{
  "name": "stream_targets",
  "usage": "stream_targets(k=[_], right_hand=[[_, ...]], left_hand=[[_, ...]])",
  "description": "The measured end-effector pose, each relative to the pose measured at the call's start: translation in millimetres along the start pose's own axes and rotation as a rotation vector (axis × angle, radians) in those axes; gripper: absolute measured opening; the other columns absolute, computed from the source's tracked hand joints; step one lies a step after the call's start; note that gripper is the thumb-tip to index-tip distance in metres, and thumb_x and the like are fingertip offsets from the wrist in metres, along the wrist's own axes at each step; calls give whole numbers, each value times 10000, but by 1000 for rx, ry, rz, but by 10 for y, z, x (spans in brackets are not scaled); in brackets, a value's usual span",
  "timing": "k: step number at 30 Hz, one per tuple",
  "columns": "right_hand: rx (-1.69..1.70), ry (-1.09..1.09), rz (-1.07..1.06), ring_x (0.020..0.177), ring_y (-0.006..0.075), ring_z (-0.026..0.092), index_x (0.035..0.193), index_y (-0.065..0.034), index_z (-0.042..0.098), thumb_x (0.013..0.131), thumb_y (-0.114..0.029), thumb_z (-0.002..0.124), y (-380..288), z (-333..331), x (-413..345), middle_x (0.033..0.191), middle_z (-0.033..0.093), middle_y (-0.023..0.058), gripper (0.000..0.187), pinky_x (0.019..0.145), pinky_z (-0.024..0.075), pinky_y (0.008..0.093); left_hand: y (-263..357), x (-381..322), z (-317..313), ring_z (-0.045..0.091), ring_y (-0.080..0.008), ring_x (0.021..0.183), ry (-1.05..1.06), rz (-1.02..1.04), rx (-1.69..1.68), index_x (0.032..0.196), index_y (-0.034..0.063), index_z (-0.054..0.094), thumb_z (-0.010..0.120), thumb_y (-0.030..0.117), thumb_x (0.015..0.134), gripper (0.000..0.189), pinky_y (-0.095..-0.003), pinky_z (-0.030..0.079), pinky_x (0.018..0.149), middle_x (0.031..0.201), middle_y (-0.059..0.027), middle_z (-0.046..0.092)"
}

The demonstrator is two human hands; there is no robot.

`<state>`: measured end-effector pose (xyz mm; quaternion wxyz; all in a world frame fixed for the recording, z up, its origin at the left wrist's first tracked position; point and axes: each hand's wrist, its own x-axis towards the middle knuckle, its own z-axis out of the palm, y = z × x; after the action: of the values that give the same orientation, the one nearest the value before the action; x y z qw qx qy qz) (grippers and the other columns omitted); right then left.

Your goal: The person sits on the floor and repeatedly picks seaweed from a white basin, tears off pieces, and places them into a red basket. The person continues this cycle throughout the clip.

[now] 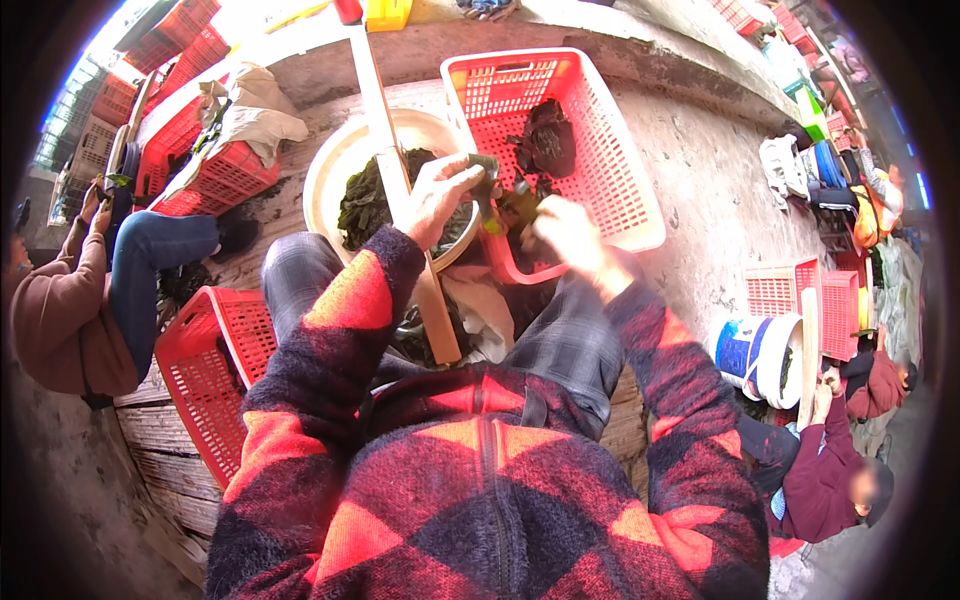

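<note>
My left hand (440,196), above the right part of a round pale basin (319,169), has its fingers closed on a strip of dark green kelp-like leaf (487,180). Blurred, my right hand (570,236) is over the near end of a red plastic crate (630,187); brownish-green leaf lies at its fingertips, and whether it grips any cannot be made out. Inside the crate sits a dark clump of leaf (551,139). The basin holds a heap of dark green leaf (360,202). A narrow wooden board (390,161) spans the basin and reaches down between my knees.
Another red crate (202,367) stands beside my knee at the left. A co-worker (71,315) sits further left near a red crate with a pale sack (259,112). At the right are a white-and-blue bucket (757,356), more crates and other seated people. A low concrete ledge (600,56) runs behind.
</note>
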<state>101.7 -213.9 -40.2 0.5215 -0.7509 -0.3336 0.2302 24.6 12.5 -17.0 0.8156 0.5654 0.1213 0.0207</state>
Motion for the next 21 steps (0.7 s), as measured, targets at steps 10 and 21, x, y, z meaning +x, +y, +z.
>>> stream_targets(k=[10,21], right_hand=[[-464,-278,52,823,409,621,947,-4,626,828,-108,582,263,265,-385,816,621,219,163,726,484,442],[524,40,137,900,171,658,1215,9,588,1019,-405,465,-547,160,-233,1017,664,77,475,819,537,315]], left_hand=[[150,-148,76,662,-153,867,-161,111,-10,1145,-21,621,539,107,966,234,-282,525,817,971,-71,688],[206,-326,321,642,-120,726,-281,77,26,1115,-27,605,515,72,979,191,-270,539,691,840,-47,659]])
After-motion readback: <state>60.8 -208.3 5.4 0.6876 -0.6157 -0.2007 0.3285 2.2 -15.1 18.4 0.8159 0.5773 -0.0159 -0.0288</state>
